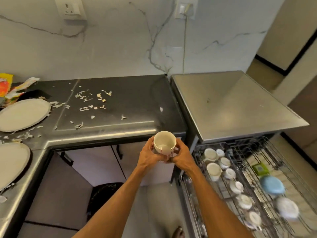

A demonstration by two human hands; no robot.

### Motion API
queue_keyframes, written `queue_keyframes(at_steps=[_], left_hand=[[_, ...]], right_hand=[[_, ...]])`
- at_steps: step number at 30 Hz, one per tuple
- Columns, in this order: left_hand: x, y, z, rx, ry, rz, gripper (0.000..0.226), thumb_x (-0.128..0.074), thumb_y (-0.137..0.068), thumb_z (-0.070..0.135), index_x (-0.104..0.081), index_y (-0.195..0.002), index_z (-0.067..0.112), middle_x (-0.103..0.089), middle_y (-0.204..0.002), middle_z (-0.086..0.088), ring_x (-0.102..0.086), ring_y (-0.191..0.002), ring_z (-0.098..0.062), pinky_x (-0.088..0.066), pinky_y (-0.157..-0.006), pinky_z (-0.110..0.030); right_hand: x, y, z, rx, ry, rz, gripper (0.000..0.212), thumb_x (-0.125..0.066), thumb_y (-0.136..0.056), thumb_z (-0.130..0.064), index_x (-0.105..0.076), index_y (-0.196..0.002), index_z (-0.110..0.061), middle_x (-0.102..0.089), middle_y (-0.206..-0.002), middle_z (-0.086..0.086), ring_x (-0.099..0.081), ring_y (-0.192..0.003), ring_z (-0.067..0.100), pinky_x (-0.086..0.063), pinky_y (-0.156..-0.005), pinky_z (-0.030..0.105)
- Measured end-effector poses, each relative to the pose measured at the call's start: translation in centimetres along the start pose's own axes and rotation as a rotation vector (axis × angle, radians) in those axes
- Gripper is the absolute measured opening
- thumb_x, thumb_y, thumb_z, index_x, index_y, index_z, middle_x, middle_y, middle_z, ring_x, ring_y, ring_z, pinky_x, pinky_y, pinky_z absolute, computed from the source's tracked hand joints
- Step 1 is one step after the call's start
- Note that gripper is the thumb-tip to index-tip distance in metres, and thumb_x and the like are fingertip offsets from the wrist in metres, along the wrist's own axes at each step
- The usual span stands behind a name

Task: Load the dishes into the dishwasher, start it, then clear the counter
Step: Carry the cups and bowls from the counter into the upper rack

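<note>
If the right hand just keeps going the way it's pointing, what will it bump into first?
The right hand grips the mug. Going straight on, it would probably meet the front edge of the black counter next, though depth is hard to judge.

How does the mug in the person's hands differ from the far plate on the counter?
The mug is deep and narrow; the plate is wide and flat. The mug is held in the air by the left hand and right hand; the plate rests on the counter among scraps. The mug bears a printed pattern; the plate looks plain. Both are pale and round.
</note>
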State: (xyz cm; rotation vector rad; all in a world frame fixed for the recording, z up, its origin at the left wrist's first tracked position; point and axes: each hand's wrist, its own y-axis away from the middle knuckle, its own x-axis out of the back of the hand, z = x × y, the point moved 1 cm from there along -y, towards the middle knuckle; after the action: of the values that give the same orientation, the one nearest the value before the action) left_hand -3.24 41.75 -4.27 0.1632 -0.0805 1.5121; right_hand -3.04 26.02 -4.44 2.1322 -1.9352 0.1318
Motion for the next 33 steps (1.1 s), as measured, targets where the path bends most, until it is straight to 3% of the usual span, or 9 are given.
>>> queue_keyframes(at_steps=[2, 7, 11, 16, 19, 21, 24, 29, 33], left_hand=[[-2.0, 0.9, -0.3, -0.003, -0.01, -0.056, 0.085, -0.091, -0.055, 0.011, -0.05, -0.127, 0.029, -0.062, -0.119, 0.01, -0.06, -0.11, -0.009, -0.05, -0.079, -0.014], [-6.4, 2.4, -0.5, 0.042, -0.008, -0.142, 0.081, -0.09, -0.056, 0.004, -0.051, -0.121, 0.033, -0.062, -0.114, 0.015, -0.059, -0.106, -0.006, -0.049, -0.081, -0.016], [-10.4, 3.5, -0.7, 0.106, -0.012, -0.213, 0.087, -0.092, -0.048, 0.013, -0.051, -0.124, 0.026, -0.062, -0.117, 0.008, -0.058, -0.11, -0.013, -0.051, -0.087, -0.026], [-15.8, 4.7, -0.5, 0.171, -0.084, -0.249, 0.093, -0.088, -0.038, 0.029, -0.05, -0.123, 0.023, -0.062, -0.117, 0.003, -0.058, -0.11, -0.015, -0.051, -0.094, -0.035], [-19.1, 5.2, -0.6, 0.222, -0.134, -0.267, 0.094, -0.091, -0.036, 0.029, -0.052, -0.122, 0.023, -0.063, -0.115, 0.003, -0.06, -0.11, -0.018, -0.052, -0.091, -0.035], [-21.3, 5.5, -0.5, 0.261, -0.164, -0.283, 0.086, -0.093, -0.048, 0.016, -0.052, -0.123, 0.021, -0.063, -0.116, 0.003, -0.059, -0.11, -0.019, -0.05, -0.088, -0.031], [-24.1, 5.5, -0.5, 0.315, -0.188, -0.297, 0.078, -0.09, -0.055, 0.012, -0.052, -0.122, 0.019, -0.063, -0.116, 0.001, -0.059, -0.107, -0.019, -0.051, -0.089, -0.034], [-27.2, 5.6, -1.9, 0.433, -0.184, -0.294, 0.101, -0.089, -0.038, 0.034, -0.045, -0.128, 0.02, -0.061, -0.12, -0.003, -0.061, -0.107, -0.021, -0.054, -0.092, -0.044], [-29.3, 5.6, -3.6, 0.502, -0.181, -0.292, 0.081, -0.087, -0.063, 0.032, -0.04, -0.128, 0.023, -0.059, -0.116, -0.001, -0.062, -0.101, -0.017, -0.056, -0.079, -0.031]], right_hand=[[1.6, 1.9, 1.0, -0.038, 0.012, 0.039, 0.08, -0.086, -0.057, 0.004, -0.053, -0.121, -0.03, -0.063, -0.116, -0.004, -0.06, -0.109, 0.02, -0.06, -0.077, 0.032], [5.0, 5.5, 2.9, -0.077, -0.007, 0.109, 0.082, -0.085, -0.059, 0.004, -0.05, -0.128, -0.023, -0.061, -0.117, -0.002, -0.06, -0.107, 0.018, -0.059, -0.071, 0.026], [8.4, 7.8, 4.8, -0.127, 0.012, 0.119, 0.087, -0.087, -0.057, -0.002, -0.047, -0.131, -0.023, -0.06, -0.124, -0.001, -0.06, -0.113, 0.021, -0.059, -0.084, 0.045], [13.0, 10.3, 7.1, -0.158, -0.059, 0.117, 0.088, -0.085, -0.059, 0.003, -0.047, -0.136, -0.014, -0.059, -0.128, 0.005, -0.059, -0.114, 0.024, -0.061, -0.067, 0.03], [15.8, 11.5, 8.5, -0.186, -0.057, 0.103, 0.087, -0.086, -0.053, -0.012, -0.047, -0.129, -0.024, -0.059, -0.127, 0.0, -0.058, -0.115, 0.021, -0.06, -0.082, 0.043], [17.6, 12.1, 9.8, -0.203, -0.063, 0.089, 0.088, -0.086, -0.052, -0.014, -0.046, -0.129, -0.027, -0.06, -0.126, -0.001, -0.058, -0.114, 0.018, -0.058, -0.088, 0.047], [20.0, 12.7, 11.6, -0.246, -0.097, 0.06, 0.085, -0.086, -0.058, -0.004, -0.047, -0.131, -0.025, -0.063, -0.124, -0.001, -0.059, -0.114, 0.017, -0.056, -0.092, 0.043], [21.8, 13.6, 14.6, -0.367, -0.192, 0.047, 0.061, -0.081, -0.071, 0.001, -0.052, -0.119, -0.022, -0.066, -0.117, 0.003, -0.062, -0.111, 0.02, -0.056, -0.089, 0.035], [22.4, 13.5, 16.7, -0.448, -0.294, 0.07, 0.052, -0.076, -0.08, -0.005, -0.054, -0.125, -0.019, -0.069, -0.114, 0.001, -0.065, -0.105, 0.015, -0.055, -0.073, 0.023]])
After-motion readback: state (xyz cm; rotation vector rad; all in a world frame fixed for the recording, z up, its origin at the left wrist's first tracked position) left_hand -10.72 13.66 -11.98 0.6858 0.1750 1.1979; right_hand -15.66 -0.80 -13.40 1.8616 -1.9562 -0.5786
